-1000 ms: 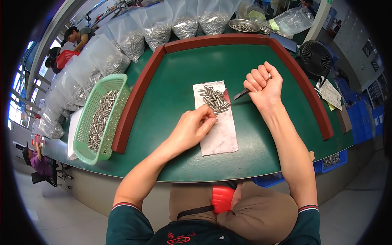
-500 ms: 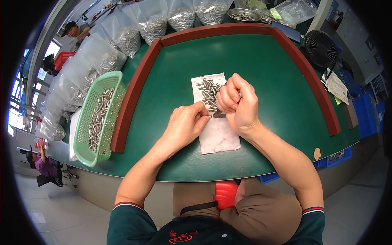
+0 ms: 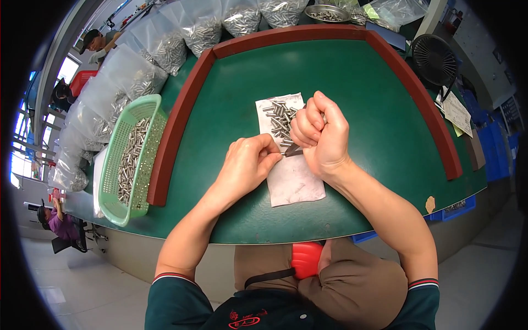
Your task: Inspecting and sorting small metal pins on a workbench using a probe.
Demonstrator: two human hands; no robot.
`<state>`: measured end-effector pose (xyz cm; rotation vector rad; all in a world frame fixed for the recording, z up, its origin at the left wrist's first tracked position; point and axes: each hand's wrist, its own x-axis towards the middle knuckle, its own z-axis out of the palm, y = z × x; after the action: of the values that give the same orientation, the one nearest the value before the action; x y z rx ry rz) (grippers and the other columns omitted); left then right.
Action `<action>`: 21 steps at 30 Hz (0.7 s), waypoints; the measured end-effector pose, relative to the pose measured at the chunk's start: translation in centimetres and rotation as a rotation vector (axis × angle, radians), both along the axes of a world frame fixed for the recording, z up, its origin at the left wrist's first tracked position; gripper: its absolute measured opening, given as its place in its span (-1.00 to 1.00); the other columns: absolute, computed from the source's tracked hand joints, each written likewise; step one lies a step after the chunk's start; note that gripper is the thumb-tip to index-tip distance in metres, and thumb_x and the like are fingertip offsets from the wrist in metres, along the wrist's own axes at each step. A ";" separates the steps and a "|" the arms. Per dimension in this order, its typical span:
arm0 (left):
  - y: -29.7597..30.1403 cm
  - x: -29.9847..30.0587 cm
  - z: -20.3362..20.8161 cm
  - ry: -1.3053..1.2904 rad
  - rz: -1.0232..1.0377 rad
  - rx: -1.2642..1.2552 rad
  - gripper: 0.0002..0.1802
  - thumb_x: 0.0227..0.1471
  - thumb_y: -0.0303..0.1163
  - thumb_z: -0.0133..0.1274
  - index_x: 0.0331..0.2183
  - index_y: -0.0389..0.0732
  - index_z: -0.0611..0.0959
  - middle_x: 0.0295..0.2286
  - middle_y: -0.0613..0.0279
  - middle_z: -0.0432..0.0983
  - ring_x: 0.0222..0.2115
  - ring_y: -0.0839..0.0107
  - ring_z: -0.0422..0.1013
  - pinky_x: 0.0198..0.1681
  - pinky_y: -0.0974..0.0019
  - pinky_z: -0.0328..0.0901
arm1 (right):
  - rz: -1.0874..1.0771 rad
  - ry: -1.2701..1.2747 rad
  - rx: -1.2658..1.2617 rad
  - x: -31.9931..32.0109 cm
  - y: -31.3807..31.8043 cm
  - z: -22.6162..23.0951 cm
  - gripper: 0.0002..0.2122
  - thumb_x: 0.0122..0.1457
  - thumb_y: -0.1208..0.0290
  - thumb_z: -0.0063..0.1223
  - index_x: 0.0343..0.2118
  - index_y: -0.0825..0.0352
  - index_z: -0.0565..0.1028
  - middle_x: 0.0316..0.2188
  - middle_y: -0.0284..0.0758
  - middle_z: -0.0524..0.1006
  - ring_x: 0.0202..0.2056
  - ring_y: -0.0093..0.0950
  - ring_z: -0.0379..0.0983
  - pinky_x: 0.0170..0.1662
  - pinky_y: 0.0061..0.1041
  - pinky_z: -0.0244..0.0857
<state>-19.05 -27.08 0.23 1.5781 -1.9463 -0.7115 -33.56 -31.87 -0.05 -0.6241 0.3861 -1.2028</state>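
Observation:
My left hand (image 3: 246, 165) is closed in a pinch, with a small metal pin (image 3: 284, 154) between thumb and forefinger. My right hand (image 3: 323, 135) makes a fist around a dark, pointed metal tool (image 3: 294, 150); its handle is hidden in the palm. The tool's tip is right at the pin's end; whether they touch I cannot tell. Both hands are above a stained whitish cloth (image 3: 297, 184). Behind them, a loose pile of short silvery pins (image 3: 279, 116) covers the cloth's far part, partly hidden by my right hand.
A green plastic basket (image 3: 113, 176) of pins stands at the left, outside a red-brown raised border (image 3: 179, 124) around the green tabletop (image 3: 374, 104). Bags of metal pins (image 3: 202, 33) line the far left edge. A black fan (image 3: 434, 59) stands far right. Other people are in the left background.
The dark tool has tilted and its tip sits closer to the pin. Both hands stay in nearly the same place, and the whole view has shifted slightly.

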 end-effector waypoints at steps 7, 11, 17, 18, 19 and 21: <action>0.0 0.0 0.0 0.045 0.024 0.062 -0.88 -0.20 -0.52 0.09 -0.61 -0.36 0.49 -0.78 0.34 0.24 -0.73 0.61 0.10 -0.66 0.44 0.07 | 0.005 0.063 -0.019 0.4 0.2 0.2 -0.63 0.15 0.28 -0.34 -0.79 0.21 0.06 -0.89 -0.49 0.04 -0.81 -0.68 -0.17 -0.73 -0.62 -0.26; -0.1 -0.1 0.0 0.046 0.030 0.060 -0.88 -0.20 -0.52 0.09 -0.61 -0.36 0.49 -0.78 0.33 0.24 -0.73 0.61 0.10 -0.66 0.44 0.07 | -0.040 0.159 -0.086 1.2 0.6 0.5 -0.61 0.15 0.28 -0.30 -0.81 0.22 0.05 -0.87 -0.49 0.07 -0.80 -0.70 -0.11 -0.73 -0.63 -0.23; -0.5 -0.5 0.5 0.017 0.040 0.045 -0.87 -0.21 -0.51 0.09 -0.61 -0.36 0.49 -0.79 0.29 0.26 -0.74 0.59 0.14 -0.65 0.42 0.10 | -0.036 0.195 -0.092 1.5 -0.3 0.8 -0.61 0.14 0.31 -0.31 -0.82 0.21 0.06 -0.87 -0.50 0.08 -0.81 -0.72 -0.09 -0.74 -0.63 -0.24; -0.4 -0.5 0.5 0.017 0.034 0.020 -0.88 -0.22 -0.51 0.09 -0.61 -0.36 0.50 -0.78 0.26 0.29 -0.74 0.57 0.17 -0.65 0.41 0.12 | -0.011 0.185 -0.059 1.3 -0.5 0.9 -0.62 0.15 0.32 -0.32 -0.82 0.21 0.06 -0.88 -0.50 0.08 -0.81 -0.72 -0.10 -0.74 -0.63 -0.25; -0.3 -0.5 0.4 0.018 0.028 -0.009 -0.88 -0.22 -0.51 0.09 -0.61 -0.36 0.50 -0.78 0.22 0.31 -0.74 0.55 0.20 -0.65 0.40 0.13 | -0.005 0.139 -0.001 1.0 -0.3 1.1 -0.63 0.16 0.33 -0.33 -0.80 0.20 0.07 -0.88 -0.50 0.06 -0.82 -0.71 -0.14 -0.74 -0.63 -0.27; 0.0 0.2 0.1 0.001 0.013 -0.046 -0.90 -0.23 -0.51 0.08 -0.60 -0.34 0.52 -0.76 0.14 0.36 -0.73 0.44 0.29 -0.62 0.36 0.18 | 0.047 0.030 -0.018 0.4 -0.1 2.0 -0.64 0.17 0.34 -0.34 -0.78 0.22 0.08 -0.88 -0.49 0.03 -0.81 -0.69 -0.17 -0.74 -0.62 -0.27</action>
<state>-18.88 -27.12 0.33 1.5606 -1.9364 -0.6578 -33.14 -31.98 1.91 -0.6643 0.3841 -1.1549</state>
